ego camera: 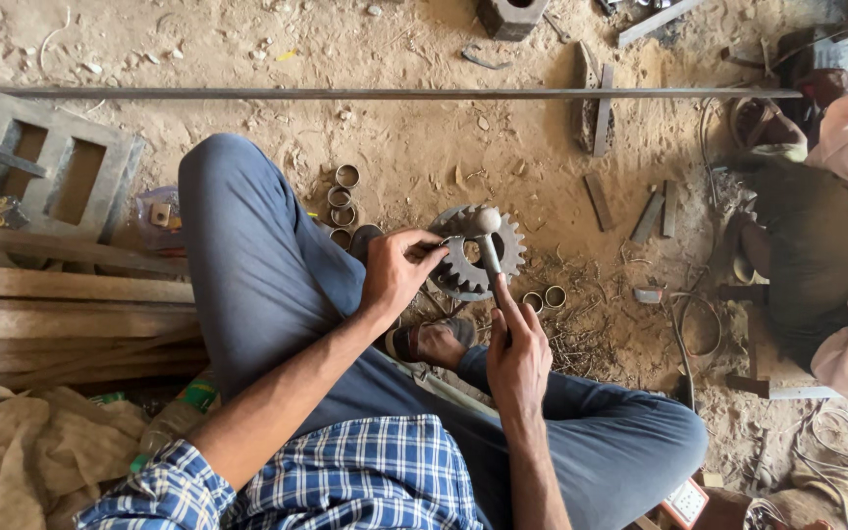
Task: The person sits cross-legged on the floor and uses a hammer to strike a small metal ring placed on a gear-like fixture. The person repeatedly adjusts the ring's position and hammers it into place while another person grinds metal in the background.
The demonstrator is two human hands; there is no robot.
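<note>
A dark toothed gear wheel (505,257) lies on the sandy ground in front of my crossed legs. My left hand (395,273) grips its near left rim. My right hand (517,355) is closed around the handle of a ball-headed hammer (488,228), whose round metal head sits over the middle of the gear. My sandalled foot (436,341) rests just below the gear.
Several metal rings (344,193) lie left of the gear, two more rings (545,297) to its right. A long steel bar (375,93) crosses the ground beyond. Wooden planks (61,294) and a metal frame (51,167) are on the left. Another person (836,245) crouches at right.
</note>
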